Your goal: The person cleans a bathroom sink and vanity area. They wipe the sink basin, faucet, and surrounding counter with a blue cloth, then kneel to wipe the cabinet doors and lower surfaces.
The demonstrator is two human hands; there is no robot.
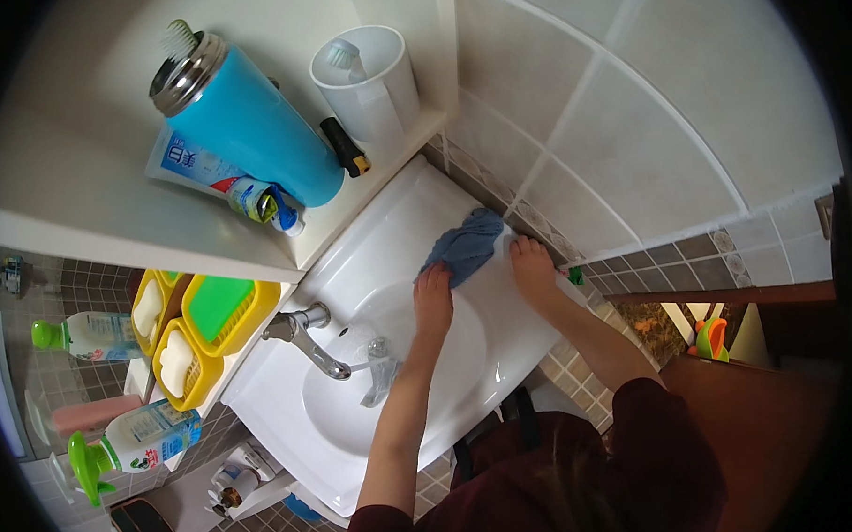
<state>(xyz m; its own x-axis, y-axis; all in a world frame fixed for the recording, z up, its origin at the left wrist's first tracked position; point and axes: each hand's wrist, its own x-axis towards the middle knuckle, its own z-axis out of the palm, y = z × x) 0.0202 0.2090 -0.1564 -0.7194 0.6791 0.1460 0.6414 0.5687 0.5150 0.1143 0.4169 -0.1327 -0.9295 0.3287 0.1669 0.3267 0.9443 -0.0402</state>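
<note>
My left hand (433,292)'s on the blue cloth (469,244) at 1 o'clock from the washbasin (347,414)'s bowl, can't tell if gripping; right hand (532,266)'s laid flattish on the rim, cloth's 4 o'clock.

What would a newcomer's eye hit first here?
Probably the bright blue bottle on the shelf at upper left, a toothbrush poking from its open top. Next, the big white washbasin mid-frame, where the left hand touches a blue-grey cloth, the right hand beside it. Then the yellow soap dish, left of the tap.
</note>
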